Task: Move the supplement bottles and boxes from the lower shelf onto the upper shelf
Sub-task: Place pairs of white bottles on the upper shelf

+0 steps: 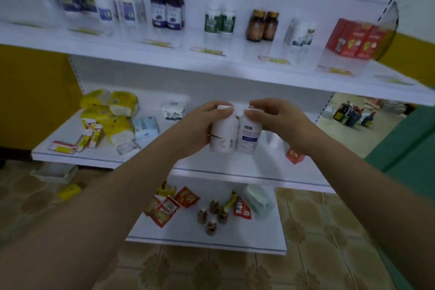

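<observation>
**Two bottles at once, and a shelf lip right overhead**

Biggest worry first: the upper shelf sticks out above my hands. If I lift straight up, I reckon the caps clip its front edge and something tips. It's pretty stocked up there too. The green-label pair and the amber pair stand near each other, so a sloppy set-down between them could knock a row over.

The lower shelf has loose stuff on it: yellow packs off to the left, and a red box just beside my right forearm that I could probably drag off.

Now the bottles. Both are up off the lower shelf, roughly upright, side by side and touching.

- My left hand grips the plain white bottle, fingers curled over the top end by the cap.
- My right hand grips the blue-label bottle the same way, fingers wrapped round its upper part.

Both grips sit high, so the bottoms could swing and clack together. A bottle might also slide if I loosen up mid-lift.
</observation>
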Demonstrator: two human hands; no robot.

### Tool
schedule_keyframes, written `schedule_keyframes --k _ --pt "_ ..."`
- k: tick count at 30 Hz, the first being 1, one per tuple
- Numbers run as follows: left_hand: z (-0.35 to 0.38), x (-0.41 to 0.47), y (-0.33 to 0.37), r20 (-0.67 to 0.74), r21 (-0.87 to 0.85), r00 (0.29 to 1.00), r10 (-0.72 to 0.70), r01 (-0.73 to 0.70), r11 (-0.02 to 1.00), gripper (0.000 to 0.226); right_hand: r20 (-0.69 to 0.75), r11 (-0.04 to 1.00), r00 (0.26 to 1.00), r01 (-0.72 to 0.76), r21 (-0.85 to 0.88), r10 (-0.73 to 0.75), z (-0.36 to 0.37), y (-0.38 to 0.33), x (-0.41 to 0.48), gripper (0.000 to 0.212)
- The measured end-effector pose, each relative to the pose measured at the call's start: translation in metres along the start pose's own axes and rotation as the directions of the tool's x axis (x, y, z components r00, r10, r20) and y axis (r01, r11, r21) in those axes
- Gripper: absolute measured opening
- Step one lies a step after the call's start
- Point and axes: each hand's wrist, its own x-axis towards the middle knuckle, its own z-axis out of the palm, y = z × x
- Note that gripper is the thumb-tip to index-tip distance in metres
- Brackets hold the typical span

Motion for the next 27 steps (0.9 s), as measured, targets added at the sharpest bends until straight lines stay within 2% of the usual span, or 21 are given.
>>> schedule_keyframes --k 2,6,9,13,17,20,24,27 --pt "-0.002 -0.018 0.029 -0.033 0.017 0.998 0.056 -0.055 0.998 0.012 0.009 0.998 1.0 0.026 0.064 -0.027 0.001 -0.029 -0.003 0.038" --pt "-0.01 -0.045 0.075 -0.069 0.053 0.986 0.151 -0.147 0.988 0.017 0.066 0.976 0.986 0.141 0.166 -0.153 0.002 -0.077 -0.005 0.009" --pt "-0.016 -0.06 0.101 -0.119 0.089 0.975 0.186 -0.176 0.98 0.035 0.096 0.955 0.968 0.208 0.213 -0.232 0.006 -0.105 -0.006 0.01" --pt "-0.027 -0.075 0.124 -0.16 0.114 0.956 0.246 -0.23 0.967 0.025 0.154 0.936 0.946 0.241 0.256 -0.286 0.014 -0.132 0.0 0.013" --pt "-0.038 -0.092 0.143 -0.182 0.123 0.943 0.28 -0.261 0.958 0.019 0.214 0.922 0.913 0.291 0.254 -0.347 0.023 -0.155 0.013 0.028" --pt "-0.051 -0.103 0.156 -0.261 0.117 0.921 0.29 -0.268 0.956 0.031 0.264 0.91 0.884 0.317 0.268 -0.386 0.035 -0.174 0.028 0.033" --pt "-0.075 -0.123 0.17 -0.382 0.15 0.878 0.287 -0.247 0.957 0.04 0.317 0.89 0.841 0.359 0.28 -0.439 0.065 -0.202 0.047 0.028" --pt "-0.104 -0.141 0.18 -0.455 0.193 0.838 0.303 -0.239 0.952 0.032 0.336 0.869 0.811 0.383 0.314 -0.479 0.095 -0.224 0.059 0.015"
